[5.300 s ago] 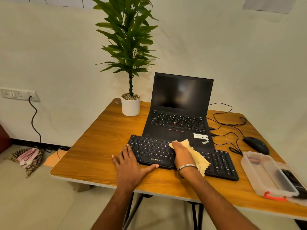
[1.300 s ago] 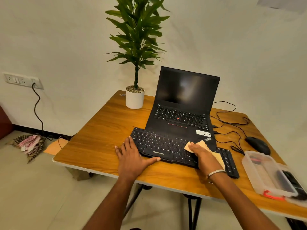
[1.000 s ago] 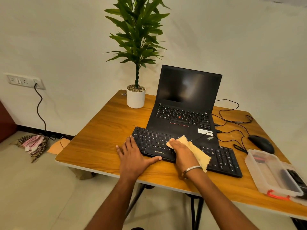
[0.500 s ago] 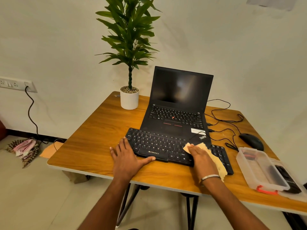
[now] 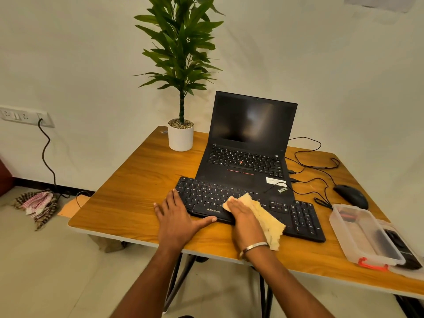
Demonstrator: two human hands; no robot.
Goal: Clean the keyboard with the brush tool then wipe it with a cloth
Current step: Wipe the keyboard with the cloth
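A black keyboard [image 5: 296, 213] lies near the front of the wooden table [image 5: 128, 193], in front of an open laptop [image 5: 247, 145]. My right hand [image 5: 244, 218] presses a pale yellow cloth [image 5: 263, 216] flat on the middle of the keyboard, fingers straight. My left hand [image 5: 177, 216] rests flat on the table at the keyboard's left end, thumb along its front edge. The brush tool cannot be made out.
A potted plant [image 5: 181, 134] stands at the back left of the table. A black mouse [image 5: 351, 196] and cables [image 5: 312, 171] lie at the right. A clear plastic box [image 5: 362, 237] with a red clasp sits at the right front edge.
My right hand has slid the cloth leftward from the keyboard's right part to its middle. My left hand has stayed at the keyboard's left end.
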